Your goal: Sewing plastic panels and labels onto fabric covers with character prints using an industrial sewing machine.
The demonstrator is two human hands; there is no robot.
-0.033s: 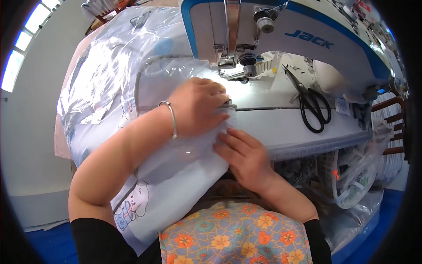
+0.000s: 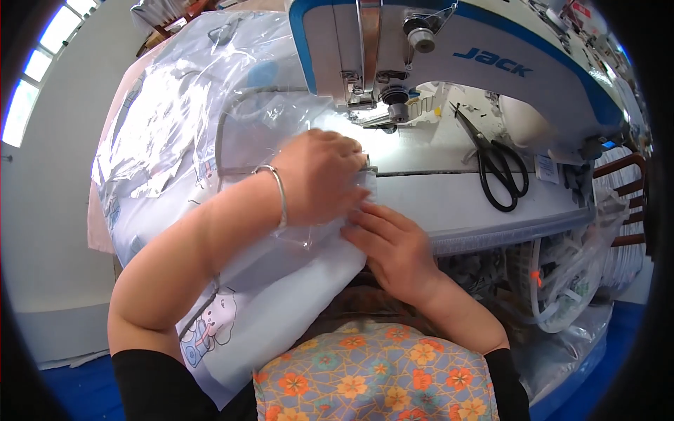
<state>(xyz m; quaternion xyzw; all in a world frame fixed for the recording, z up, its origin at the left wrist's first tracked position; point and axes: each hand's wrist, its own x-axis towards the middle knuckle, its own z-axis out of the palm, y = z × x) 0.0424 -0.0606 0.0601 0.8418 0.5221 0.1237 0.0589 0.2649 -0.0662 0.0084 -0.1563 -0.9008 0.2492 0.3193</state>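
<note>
Pale fabric (image 2: 295, 281) with a cartoon animal print and grey piping lies across the left of the machine table and hangs toward my lap. Clear plastic film (image 2: 232, 63) covers much of it. My left hand (image 2: 319, 175), a silver bangle at its wrist, bends over the fabric's right edge just before the sewing machine (image 2: 449, 49); its fingers are curled and slightly blurred. Below it, my right hand (image 2: 393, 249) grips the same edge with fingers close together, its thumb hidden. The fingertips of both hands nearly meet.
Black scissors (image 2: 495, 161) lie on the table right of the needle area. Dark scraps (image 2: 576, 182) gather at the table's right end. Below hangs a clear plastic bag (image 2: 569, 295). A wooden chair (image 2: 621, 196) stands at the right.
My left hand has shifted slightly downward, its fingers closer to my right hand. The plastic film by its wrist has bunched up. My right hand stays almost in place.
</note>
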